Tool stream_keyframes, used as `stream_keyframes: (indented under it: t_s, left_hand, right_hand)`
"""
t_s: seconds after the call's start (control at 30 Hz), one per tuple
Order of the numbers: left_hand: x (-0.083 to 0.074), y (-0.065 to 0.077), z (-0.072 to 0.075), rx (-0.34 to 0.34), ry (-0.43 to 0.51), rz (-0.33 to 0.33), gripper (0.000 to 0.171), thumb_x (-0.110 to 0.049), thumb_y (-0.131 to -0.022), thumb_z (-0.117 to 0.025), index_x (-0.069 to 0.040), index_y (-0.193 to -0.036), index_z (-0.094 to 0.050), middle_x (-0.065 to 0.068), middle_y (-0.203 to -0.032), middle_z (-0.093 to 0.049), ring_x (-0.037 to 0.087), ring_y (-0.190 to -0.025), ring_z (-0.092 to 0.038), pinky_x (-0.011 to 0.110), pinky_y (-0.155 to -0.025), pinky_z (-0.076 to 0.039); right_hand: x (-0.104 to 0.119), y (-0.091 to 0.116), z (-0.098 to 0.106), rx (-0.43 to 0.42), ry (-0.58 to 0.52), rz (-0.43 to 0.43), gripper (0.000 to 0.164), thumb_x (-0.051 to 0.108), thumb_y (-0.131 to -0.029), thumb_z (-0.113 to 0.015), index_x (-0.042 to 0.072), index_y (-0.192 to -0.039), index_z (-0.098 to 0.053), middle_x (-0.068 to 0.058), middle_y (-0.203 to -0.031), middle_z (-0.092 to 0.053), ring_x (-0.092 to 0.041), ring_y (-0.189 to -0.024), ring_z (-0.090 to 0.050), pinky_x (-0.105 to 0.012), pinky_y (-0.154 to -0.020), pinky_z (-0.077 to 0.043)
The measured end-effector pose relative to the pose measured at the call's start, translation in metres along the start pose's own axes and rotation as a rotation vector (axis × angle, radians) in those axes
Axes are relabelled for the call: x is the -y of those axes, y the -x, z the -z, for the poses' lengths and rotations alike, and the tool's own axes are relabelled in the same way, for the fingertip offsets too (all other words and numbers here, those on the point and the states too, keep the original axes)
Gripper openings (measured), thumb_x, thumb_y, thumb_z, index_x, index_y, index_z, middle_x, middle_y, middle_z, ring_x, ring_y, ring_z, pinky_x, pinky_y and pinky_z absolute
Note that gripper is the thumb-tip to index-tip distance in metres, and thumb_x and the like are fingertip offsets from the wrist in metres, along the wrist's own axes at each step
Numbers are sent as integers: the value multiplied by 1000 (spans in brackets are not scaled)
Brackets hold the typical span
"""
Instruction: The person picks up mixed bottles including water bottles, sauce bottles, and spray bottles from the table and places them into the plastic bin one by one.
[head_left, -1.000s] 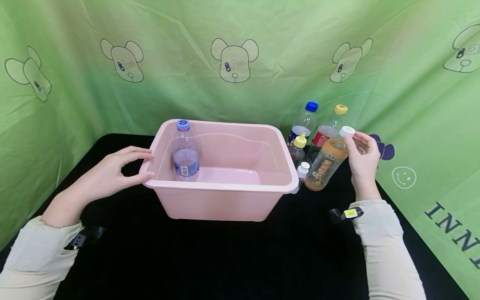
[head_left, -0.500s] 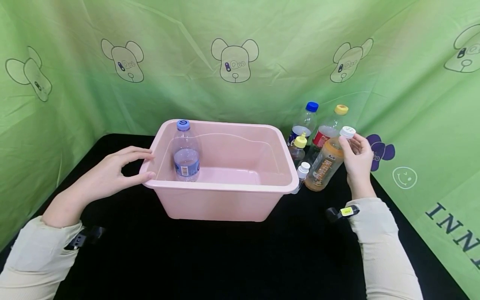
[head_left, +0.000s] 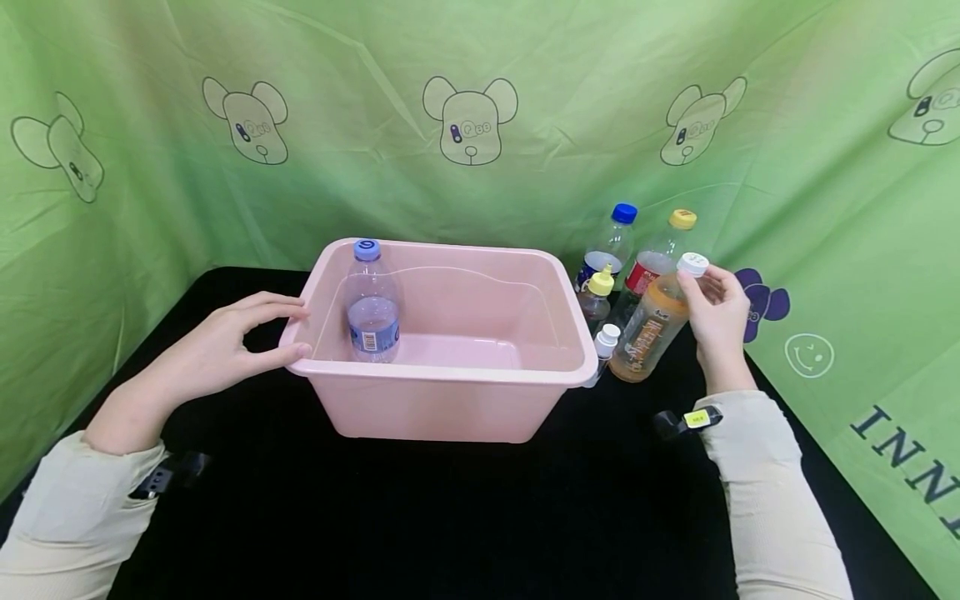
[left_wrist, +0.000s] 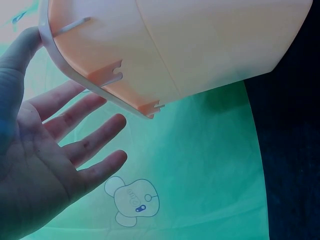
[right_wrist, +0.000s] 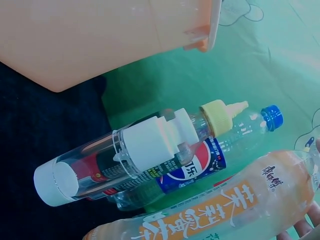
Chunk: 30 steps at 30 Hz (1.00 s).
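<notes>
My left hand (head_left: pixel 198 346) touches the left rim of a pink plastic tub (head_left: pixel 442 404) with its thumb and forefinger. In the left wrist view its other fingers are spread and fairly straight. Inside the tub, at its left end, a clear bottle (head_left: pixel 373 317) with a light blue cap and blue label stands upright. To the right of the tub, my right hand (head_left: pixel 716 325) holds an orange-labelled drink bottle (head_left: pixel 648 342) near its white cap. That bottle leans, its base low and to the left. In the right wrist view only some fingertips show behind its neck.
Close by the tub's right side stand several other bottles: a blue-capped Pepsi bottle (head_left: pixel 606 246), a yellow-capped bottle with a red label (head_left: pixel 651 268), a small bottle with a yellow nozzle (head_left: pixel 597 308) and a slim white-topped bottle (right_wrist: pixel 150 145). A green printed curtain (head_left: pixel 337 192) hangs behind the black-covered table (head_left: pixel 420 525).
The right hand has shifted slightly left, its grip near the cap of the orange-labelled bottle, which has moved a little left at the top. The left hand and the tub have not moved.
</notes>
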<state>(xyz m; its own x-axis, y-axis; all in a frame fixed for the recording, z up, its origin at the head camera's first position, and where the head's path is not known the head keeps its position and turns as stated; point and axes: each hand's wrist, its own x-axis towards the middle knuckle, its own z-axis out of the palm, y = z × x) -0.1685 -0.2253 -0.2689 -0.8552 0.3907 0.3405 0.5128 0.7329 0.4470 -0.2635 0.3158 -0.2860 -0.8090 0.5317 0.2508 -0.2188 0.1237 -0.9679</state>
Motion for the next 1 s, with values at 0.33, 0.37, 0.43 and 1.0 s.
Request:
stream_keyframes:
  t_s: [0.33,0.37,0.43,1.0]
  left_hand:
    - [1,0,-1,-6,-6,0,42,-31,-83,-70,-10,-118,-62,9,-126,-57,27,-121,-49,45,-95,-38]
    - [1,0,-1,-6,-7,0,42,-31,-83,-70,-10,-118,-62,9,-125,-57,27,-121,-49,45,-95,-38]
    - [1,0,-1,-5,-6,0,42,-31,-83,-70,-10,-118,-62,9,-125,-57,27,-121,-49,45,-95,-38]
    - [0,0,-1,2,-6,2,42,-31,-83,-69,-9,-118,-62,10,-126,-57,28,-121,-49,48,-96,-38]
  right_hand:
    - [5,0,0,3,-24,57,18,10,-81,-70,23,-87,-60,15,-87,-58,0,-88,-53,-7,-75,-42]
    - [6,0,0,2,-25,55,18,10,-81,-71,23,-87,-61,14,-87,-58,0,-88,-53,-7,-75,-42]
    - [8,0,1,0,-20,52,17,11,-81,-71,24,-86,-61,14,-88,-58,0,-88,-53,-7,-75,-42]
    - [33,1,3,51,-48,92,17,8,-79,-72,21,-87,-63,13,-86,-61,-1,-86,-54,-7,-73,-43]
